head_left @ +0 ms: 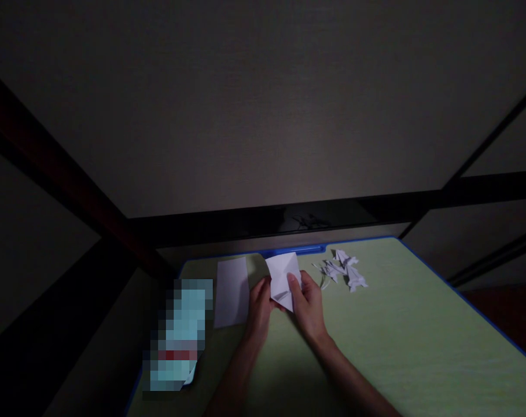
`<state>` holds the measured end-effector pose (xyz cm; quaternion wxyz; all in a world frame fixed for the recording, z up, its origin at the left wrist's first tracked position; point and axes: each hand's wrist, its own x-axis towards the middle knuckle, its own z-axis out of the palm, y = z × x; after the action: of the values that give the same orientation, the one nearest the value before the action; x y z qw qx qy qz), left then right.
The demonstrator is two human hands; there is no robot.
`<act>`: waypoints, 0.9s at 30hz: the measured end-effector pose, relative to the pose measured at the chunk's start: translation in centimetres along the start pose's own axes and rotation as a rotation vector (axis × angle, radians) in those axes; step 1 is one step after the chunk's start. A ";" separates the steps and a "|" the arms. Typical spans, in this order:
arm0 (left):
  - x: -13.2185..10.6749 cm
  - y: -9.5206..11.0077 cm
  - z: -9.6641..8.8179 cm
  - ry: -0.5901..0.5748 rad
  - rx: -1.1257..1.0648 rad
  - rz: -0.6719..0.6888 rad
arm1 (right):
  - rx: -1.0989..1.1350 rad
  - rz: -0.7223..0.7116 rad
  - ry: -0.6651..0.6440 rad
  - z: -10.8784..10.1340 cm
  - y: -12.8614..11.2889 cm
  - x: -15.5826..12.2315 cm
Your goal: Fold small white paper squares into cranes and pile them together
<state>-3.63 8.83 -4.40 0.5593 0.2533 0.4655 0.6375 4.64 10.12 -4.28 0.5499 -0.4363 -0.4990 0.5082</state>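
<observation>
A partly folded sheet of white paper [282, 271] is held up over the table between my two hands. My left hand [259, 298] grips its lower left edge, with the fingers partly hidden behind the sheet. On the right side, my right hand [308, 301] pinches the paper, its thumb lying on the front face. Creases and a folded flap show near the bottom, where the sheet narrows to a point. Left of my hands, a flat white sheet [231, 292] lies on the table. Several small folded paper figures [344, 269] lie in a cluster to the right.
The pale green table [419, 341] has a blue rim and a blue tray slot [306, 250] at its far edge. A pixelated, light-blue object [180, 336] lies at the left edge. Behind the table stands a panelled wall [267, 116] with a dark glossy strip.
</observation>
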 end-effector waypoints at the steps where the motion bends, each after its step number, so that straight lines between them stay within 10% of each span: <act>1: 0.0 0.0 -0.1 -0.002 -0.002 -0.006 | -0.016 -0.007 -0.003 -0.1 -0.2 0.0; 20: -0.3 0.5 0.4 -0.108 0.184 -0.004 | -0.210 -0.057 0.254 -0.6 -0.3 0.0; 27: -0.1 1.0 -0.3 0.016 0.348 0.076 | 0.120 0.043 0.104 -1.2 0.2 1.5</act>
<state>-4.33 8.71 -3.61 0.4787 0.3585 0.5633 0.5701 5.74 11.71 -4.46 0.5892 -0.4391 -0.4287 0.5256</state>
